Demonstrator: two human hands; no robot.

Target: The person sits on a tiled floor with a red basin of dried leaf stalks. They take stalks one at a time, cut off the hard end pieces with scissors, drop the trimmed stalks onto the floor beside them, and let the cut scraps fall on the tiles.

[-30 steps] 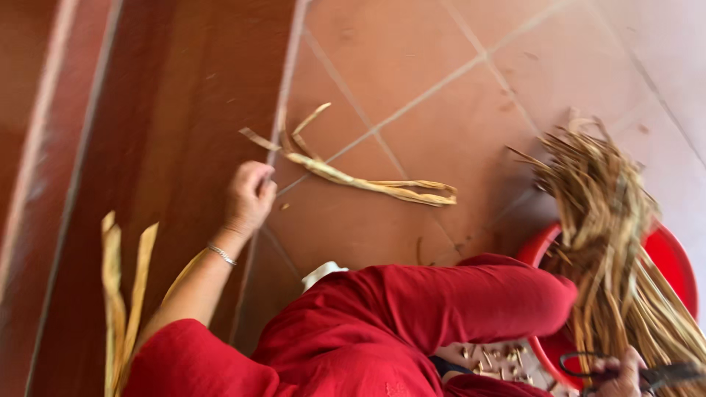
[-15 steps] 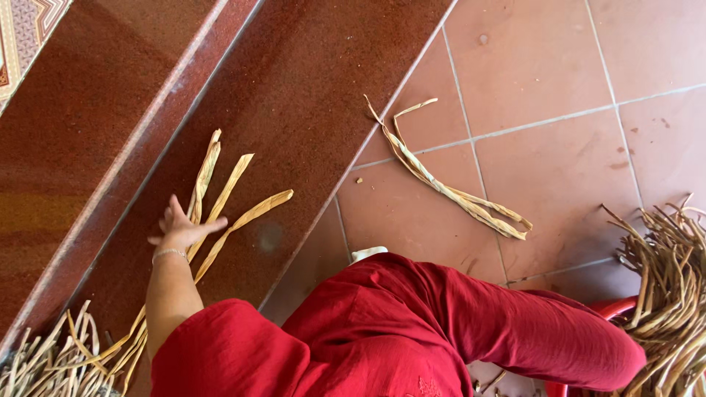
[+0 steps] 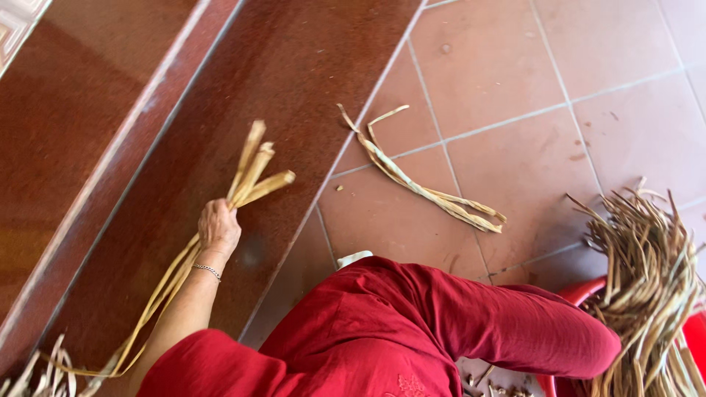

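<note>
My left hand is closed around a few long, flat, pale dried plant strips on the dark red polished step at the left. The strips stick up past my fingers and trail back along my forearm toward the lower left corner. A thin bracelet sits on that wrist. My red sleeve and red-clothed knee fill the bottom of the view. My right hand is out of sight.
A twisted bunch of dried strips lies loose on the terracotta floor tiles. A big bundle of dried strips rests in a red basin at the lower right. More strip ends poke in at the lower left corner.
My left hand moved from the tiles near the twisted bunch over to the step, reached the flat strips and closed on them. The view swung left, and my right hand dropped out of view.
</note>
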